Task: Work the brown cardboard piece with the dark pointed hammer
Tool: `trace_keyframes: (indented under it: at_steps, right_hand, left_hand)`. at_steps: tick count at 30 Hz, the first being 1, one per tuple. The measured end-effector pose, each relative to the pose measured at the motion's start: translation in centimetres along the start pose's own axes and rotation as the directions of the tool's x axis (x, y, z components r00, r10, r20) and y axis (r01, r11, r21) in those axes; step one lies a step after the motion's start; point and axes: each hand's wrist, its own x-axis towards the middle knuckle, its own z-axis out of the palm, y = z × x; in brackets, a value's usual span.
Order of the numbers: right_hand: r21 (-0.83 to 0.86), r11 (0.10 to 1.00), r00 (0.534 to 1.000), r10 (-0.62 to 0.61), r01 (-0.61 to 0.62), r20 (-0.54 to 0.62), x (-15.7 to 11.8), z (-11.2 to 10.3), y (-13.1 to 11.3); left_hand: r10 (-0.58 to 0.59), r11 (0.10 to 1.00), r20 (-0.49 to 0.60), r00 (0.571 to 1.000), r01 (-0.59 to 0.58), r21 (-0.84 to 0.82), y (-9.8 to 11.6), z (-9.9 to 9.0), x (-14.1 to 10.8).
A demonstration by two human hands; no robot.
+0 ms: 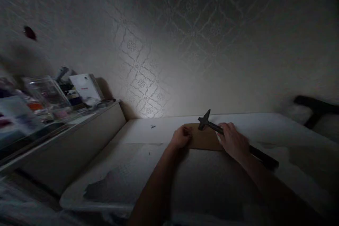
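Two bare hands work near the middle of the frame on a white table. The left hand has its fingers curled over the left edge of a small brown board, pressing it flat. The right hand grips the handle of a dark hammer, whose head rests on the board's far edge. At left, a cluttered shelf holds a white box; its label is too blurred to read.
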Motion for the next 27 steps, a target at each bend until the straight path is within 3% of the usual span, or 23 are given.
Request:
trace_keyframes:
  at_steps: [5, 12, 27]
  right_hand:
    - [0.078, 0.984, 0.987, -0.159, 0.161, -0.031, -0.5, -0.5, -1.3]
    - [0.132, 0.957, 0.965, -0.248, 0.258, -0.086, -0.5, 0.3, -1.6]
    - [0.130, 0.958, 0.964, -0.246, 0.257, -0.098, -0.5, 0.3, -1.6]
  left_hand:
    - [-0.017, 1.000, -0.026, 1.000, 0.017, 0.008, -0.1, 0.1, 0.0]
    - [-0.012, 0.999, -0.025, 1.000, 0.011, -0.041, -0.3, 0.1, 0.1]
    - [0.019, 0.997, -0.018, 1.000, -0.021, -0.071, -0.8, 0.2, 0.3]
